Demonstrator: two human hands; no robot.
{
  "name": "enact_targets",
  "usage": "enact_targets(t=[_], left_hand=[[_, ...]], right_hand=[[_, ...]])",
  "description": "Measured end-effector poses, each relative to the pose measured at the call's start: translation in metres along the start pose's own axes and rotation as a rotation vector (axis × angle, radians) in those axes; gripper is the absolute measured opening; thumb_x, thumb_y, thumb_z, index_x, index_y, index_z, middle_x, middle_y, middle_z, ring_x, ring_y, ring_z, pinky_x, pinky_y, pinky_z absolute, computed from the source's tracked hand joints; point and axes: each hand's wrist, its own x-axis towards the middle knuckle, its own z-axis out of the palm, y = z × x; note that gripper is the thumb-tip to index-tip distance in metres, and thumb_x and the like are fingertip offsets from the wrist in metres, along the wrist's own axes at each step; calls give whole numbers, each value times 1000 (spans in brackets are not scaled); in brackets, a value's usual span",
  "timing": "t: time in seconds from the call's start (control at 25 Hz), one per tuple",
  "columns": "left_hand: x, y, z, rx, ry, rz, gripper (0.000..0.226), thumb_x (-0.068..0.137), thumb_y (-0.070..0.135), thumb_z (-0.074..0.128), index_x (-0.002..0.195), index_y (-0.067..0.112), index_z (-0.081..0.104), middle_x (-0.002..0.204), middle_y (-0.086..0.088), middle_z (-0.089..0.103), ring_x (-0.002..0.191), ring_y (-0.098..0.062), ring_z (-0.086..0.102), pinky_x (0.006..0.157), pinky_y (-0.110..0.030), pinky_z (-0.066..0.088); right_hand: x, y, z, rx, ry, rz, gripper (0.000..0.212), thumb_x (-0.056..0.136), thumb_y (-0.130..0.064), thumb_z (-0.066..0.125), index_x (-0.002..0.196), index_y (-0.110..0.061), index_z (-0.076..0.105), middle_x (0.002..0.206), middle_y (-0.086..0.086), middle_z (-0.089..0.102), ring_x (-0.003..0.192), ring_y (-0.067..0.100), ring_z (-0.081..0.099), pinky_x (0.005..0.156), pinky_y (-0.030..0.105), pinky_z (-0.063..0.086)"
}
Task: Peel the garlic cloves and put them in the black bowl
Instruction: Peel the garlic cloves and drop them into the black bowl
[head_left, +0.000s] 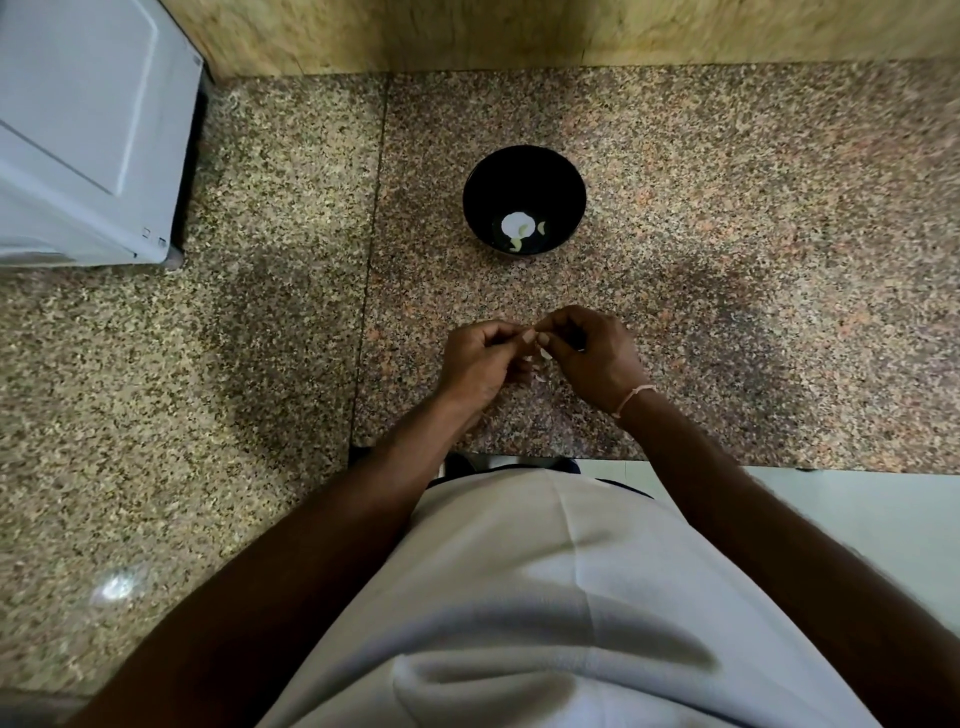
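Mid-peel, by the look of it: left hand and right hand meeting at centre frame, just below the black bowl, fingers of both curled in and pinching at the same small pale thing, presumably a garlic clove, largely hidden between the fingertips. Best done by steadying the clove with one hand and lifting the skin with a thumbnail of the other, starting at the root end where the papery layer splits most readily. Worth keeping the grip light, since a half-bared clove turns slick and may squirt out onto the speckled granite counter. In the bowl at upper centre, a few pale peeled cloves already lying at the bottom, beside a bright round spot, perhaps a reflection. Short carry upward to the bowl once bare. White appliance at upper left, well apart.
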Motion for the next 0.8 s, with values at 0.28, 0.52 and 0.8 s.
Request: enact_targets(t=[0.28,0.52,0.8], left_hand=[[-6,5,-14,-50,223,-112,16,95,16,76,94,0,74,75,-13,76,59,-23,71,68,-47,63],[-11,4,-23,-31,220,-92,15,97,10,72,82,8,70,68,-8,68,56,-21,65,65,-43,62],[-11,-2,-15,340,178,-121,4,84,19,69,85,18,73,80,-5,75,71,-27,74,67,-52,65]], right_hand=[[23,-16,18,-134,-59,-61,5,94,-19,71,98,-17,74,83,-5,70,72,10,63,61,16,44],[41,-16,27,-324,-39,32,8,90,-28,71,94,-24,75,88,0,76,80,23,71,70,35,59],[41,1,-2,-352,63,-19,18,96,-10,65,106,-16,79,102,8,75,88,25,70,78,30,54]])
